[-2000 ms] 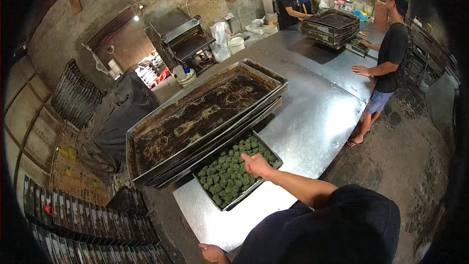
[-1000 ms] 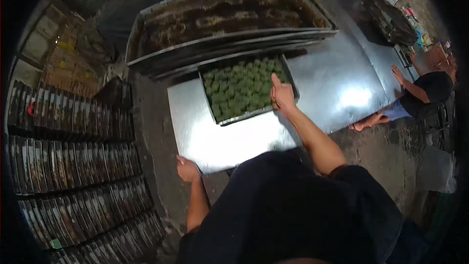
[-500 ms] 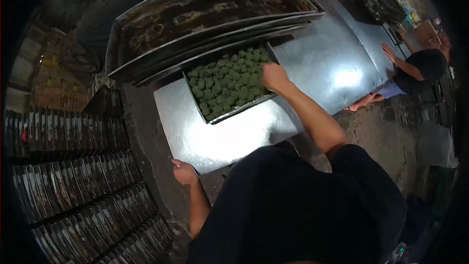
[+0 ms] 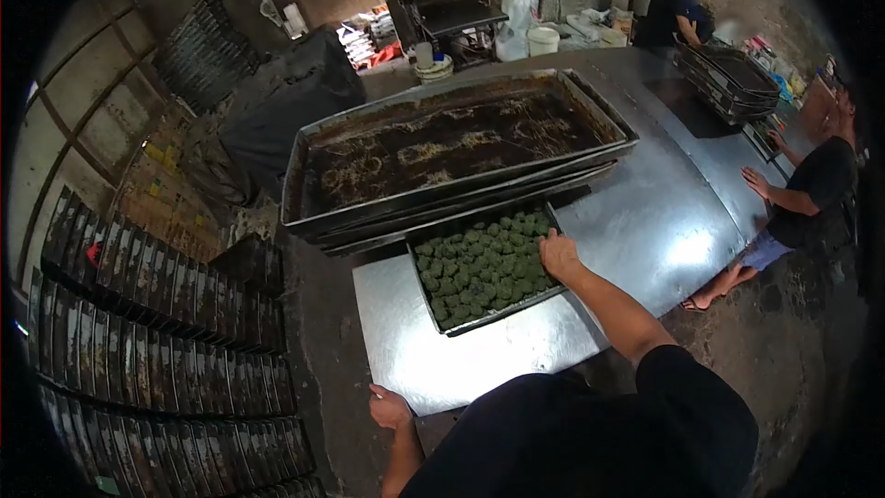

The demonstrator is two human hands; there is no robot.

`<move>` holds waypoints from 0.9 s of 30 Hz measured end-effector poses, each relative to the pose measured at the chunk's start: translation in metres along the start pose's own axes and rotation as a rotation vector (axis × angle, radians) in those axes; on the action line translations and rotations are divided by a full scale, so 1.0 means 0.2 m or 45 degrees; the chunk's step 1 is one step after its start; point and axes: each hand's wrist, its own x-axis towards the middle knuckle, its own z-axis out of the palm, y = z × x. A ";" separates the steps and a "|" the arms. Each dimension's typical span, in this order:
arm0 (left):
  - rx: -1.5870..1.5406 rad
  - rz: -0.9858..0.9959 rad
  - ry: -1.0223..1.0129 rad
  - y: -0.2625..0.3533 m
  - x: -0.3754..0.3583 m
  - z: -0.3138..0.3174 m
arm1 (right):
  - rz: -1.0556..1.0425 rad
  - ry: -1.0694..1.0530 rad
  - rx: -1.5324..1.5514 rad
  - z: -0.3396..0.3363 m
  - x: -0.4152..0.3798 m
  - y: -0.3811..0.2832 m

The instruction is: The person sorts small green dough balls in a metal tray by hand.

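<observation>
A shallow metal tray on the shiny metal table holds many dark green lumps. My right hand is at the tray's right side, over its edge and the lumps nearest it, fingers bent together; what they grip, if anything, is too small to make out. At the table's near left corner is my left hand, its fingers curled by the edge; whether they hold the edge is unclear. Behind the green lumps rises a stack of large, stained, dark trays.
Rows of dark trays stand on the left. A co-worker is at the table's right side, near stacked trays. Another person is at the back, near a white bucket.
The view has tilted up, so the table and trays appear lower and more of the back wall shows. My right hand stays at the tray's right side, my left by the table corner.
</observation>
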 end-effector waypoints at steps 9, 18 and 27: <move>-0.044 0.006 -0.021 0.05 -0.03 -0.06 | 0.017 -0.031 0.179 -0.22 -0.03 0.00; -0.023 0.001 -0.070 0.03 0.00 -0.03 | 0.836 -0.524 2.791 -0.36 -0.10 -0.14; 0.004 -0.020 -0.078 0.04 0.00 -0.04 | 0.685 -0.071 2.017 -0.46 -0.21 -0.33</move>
